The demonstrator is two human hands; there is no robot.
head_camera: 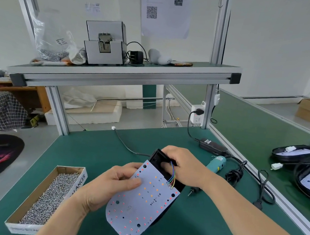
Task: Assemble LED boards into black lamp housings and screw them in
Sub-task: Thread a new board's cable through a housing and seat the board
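Observation:
A white LED board [140, 202] with red and orange LEDs lies tilted over a black lamp housing [157, 156] above the green mat. My left hand [111, 187] pinches the board's left edge, thumb on its face. My right hand [179, 164] grips the housing's far end, fingers curled inside it beside the coloured wires [171, 177] soldered to the board. Most of the housing is hidden under the board.
An open cardboard box of screws [52, 196] sits at the left. A teal electric screwdriver [216, 163] with its cable and power brick [212, 146] lies to the right. Two assembled housings [300, 155] rest on the far right bench. A screw feeder [104, 44] stands on the shelf.

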